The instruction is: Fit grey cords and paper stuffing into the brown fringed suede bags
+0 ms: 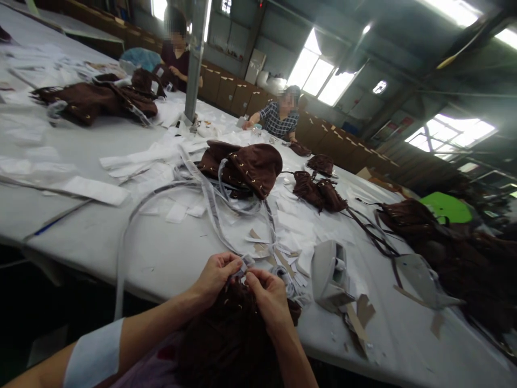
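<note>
A dark brown drawstring bag [230, 342] with metal eyelets rests against my body at the table's front edge. Above its gathered opening, my left hand [216, 276] pinches a small greyish piece of plastic wrapping [245, 264] between thumb and fingers. My right hand [270, 296] is closed in a pinch on the other side of that piece, close to the eyelets. The fingertips nearly meet, and exactly what lies between them is partly hidden. Just beyond my hands lies another brown bag [258, 167], with a plastic-wrapped strap [141, 202] looping off it.
A grey tape dispenser [329, 275] stands to the right, beside cardboard scraps [359, 318]. White paper sheets [95, 189] litter the table. More brown bags [95, 102] lie at far left, and a large brown pile [464, 258] at right. Two people sit across, near a metal post [196, 64].
</note>
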Motion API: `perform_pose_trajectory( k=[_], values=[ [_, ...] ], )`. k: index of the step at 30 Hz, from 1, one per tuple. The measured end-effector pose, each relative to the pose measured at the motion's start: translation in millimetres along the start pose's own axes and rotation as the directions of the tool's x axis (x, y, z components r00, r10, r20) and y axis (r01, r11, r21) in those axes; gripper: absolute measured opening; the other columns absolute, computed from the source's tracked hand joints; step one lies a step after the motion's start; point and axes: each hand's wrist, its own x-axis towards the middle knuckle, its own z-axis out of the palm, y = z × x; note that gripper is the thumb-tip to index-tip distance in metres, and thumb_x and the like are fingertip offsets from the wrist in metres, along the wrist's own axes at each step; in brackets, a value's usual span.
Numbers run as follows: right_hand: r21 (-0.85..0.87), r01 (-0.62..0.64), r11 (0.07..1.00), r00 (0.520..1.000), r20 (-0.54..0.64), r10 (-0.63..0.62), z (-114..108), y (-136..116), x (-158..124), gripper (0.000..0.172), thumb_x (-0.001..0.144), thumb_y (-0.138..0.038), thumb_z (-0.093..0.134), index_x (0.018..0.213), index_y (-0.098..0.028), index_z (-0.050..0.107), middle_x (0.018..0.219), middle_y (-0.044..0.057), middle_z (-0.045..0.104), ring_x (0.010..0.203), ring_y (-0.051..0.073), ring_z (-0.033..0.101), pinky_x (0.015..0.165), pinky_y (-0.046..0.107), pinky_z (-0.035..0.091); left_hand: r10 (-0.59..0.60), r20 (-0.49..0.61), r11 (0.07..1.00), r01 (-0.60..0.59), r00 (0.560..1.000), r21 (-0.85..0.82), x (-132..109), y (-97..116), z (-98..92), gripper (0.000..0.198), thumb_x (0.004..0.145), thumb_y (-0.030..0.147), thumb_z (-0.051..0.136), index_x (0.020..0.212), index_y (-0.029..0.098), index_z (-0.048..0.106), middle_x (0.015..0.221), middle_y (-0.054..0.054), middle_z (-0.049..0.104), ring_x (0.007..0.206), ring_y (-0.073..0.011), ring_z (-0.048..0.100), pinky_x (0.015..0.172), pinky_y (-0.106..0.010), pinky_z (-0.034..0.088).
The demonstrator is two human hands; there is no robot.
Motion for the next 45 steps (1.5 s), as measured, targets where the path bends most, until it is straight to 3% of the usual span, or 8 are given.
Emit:
perform_pose_trajectory(
  k=[6,9,13,21,28,33,38,45],
  values=[
    [0.127,-0.027,0.991,0.995,-0.093,0.039,4.0,4.4,-1.5,0.033,0.065,-0.041,0.073,0.084,-0.015,0.066,0.064,0.003,0.068,0.049,0.012,0.056,0.047,0.022,0.04,-0.003,-0.014,1.0,0.003,1.0,-0.016,-4.5,1.5,6.0,0.033,0.067,0.043,0.072,0.07,0.012,0.06,0.045,0.006,0.047,0.04,-0.0045,0.037,0.043,-0.016,0.028],
    [-0.125,0.081,0.989,0.971,-0.214,-0.106,1.7,7.0,0.5,0.026,0.074,-0.042,0.064,0.077,-0.015,0.067,0.063,0.004,0.068,0.052,0.015,0.058,0.05,0.024,0.041,0.005,-0.056,1.0,-0.006,0.998,-0.021,-2.5,1.1,6.0,0.034,0.066,0.044,0.072,0.07,0.012,0.059,0.046,0.006,0.049,0.04,-0.0035,0.035,0.042,-0.015,0.025],
    [-0.41,0.123,0.904,0.872,-0.39,-0.295,-2.4,7.5,-7.6,0.031,0.084,-0.041,0.052,0.078,-0.017,0.07,0.069,0.005,0.07,0.064,0.019,0.063,0.064,0.029,0.045,0.081,-0.153,0.996,-0.075,0.985,0.044,3.0,-2.9,3.1,0.034,0.069,0.045,0.07,0.073,0.013,0.059,0.054,0.004,0.054,0.043,-0.0034,0.036,0.042,-0.015,0.026],
    [-0.265,0.216,0.94,0.902,-0.313,-0.296,29.5,-0.7,-25.9,0.03,0.087,-0.034,0.05,0.099,-0.017,0.071,0.098,0.008,0.073,0.091,0.021,0.066,0.083,0.029,0.049,0.325,-0.187,0.913,-0.255,0.927,0.319,-1.5,-11.8,6.1,0.032,0.078,0.045,0.062,0.088,0.014,0.061,0.064,0.002,0.057,0.052,-0.0088,0.046,0.049,-0.019,0.038],
    [-0.159,0.245,0.956,0.904,-0.319,-0.285,42.2,3.6,-14.8,0.028,0.087,-0.036,0.051,0.094,-0.018,0.071,0.093,0.008,0.072,0.086,0.021,0.065,0.081,0.03,0.048,0.484,-0.159,0.797,-0.358,0.861,0.486,-9.7,-12.2,10.8,0.026,0.081,0.04,0.06,0.091,0.016,0.064,0.081,-0.004,0.066,0.077,-0.0163,0.059,0.071,-0.025,0.046],
    [0.204,0.13,0.97,0.966,-0.246,-0.078,31.1,18.5,-6.8,0.047,0.077,-0.043,0.063,0.113,-0.012,0.061,0.063,-0.002,0.061,0.054,0.013,0.055,0.051,0.022,0.043,0.291,-0.161,0.944,-0.255,0.943,0.21,-5.8,-9.0,8.2,0.03,0.077,0.044,0.065,0.087,0.016,0.062,0.06,0.003,0.055,0.05,-0.0093,0.048,0.048,-0.019,0.038],
    [0.308,0.152,0.939,0.967,-0.243,-0.077,26.1,21.1,-10.2,0.039,0.074,-0.041,0.067,0.102,-0.013,0.063,0.057,-0.005,0.054,0.046,0.008,0.045,0.043,0.019,0.036,0.099,-0.062,0.985,-0.106,0.993,-0.133,-1.6,-0.8,5.4,0.033,0.072,0.043,0.071,0.073,0.015,0.055,0.05,0.007,0.046,0.044,-0.0044,0.037,0.045,-0.016,0.032],
    [0.026,0.293,0.956,0.888,-0.379,-0.262,32.8,6.1,-23.4,0.028,0.081,-0.041,0.059,0.086,-0.016,0.071,0.082,0.007,0.071,0.075,0.019,0.064,0.071,0.027,0.05,0.199,-0.149,0.977,-0.184,0.969,0.11,-5.8,-7.2,7.1,0.032,0.075,0.044,0.067,0.084,0.015,0.059,0.061,0.003,0.056,0.048,-0.006,0.042,0.046,-0.017,0.035]
  ],
)
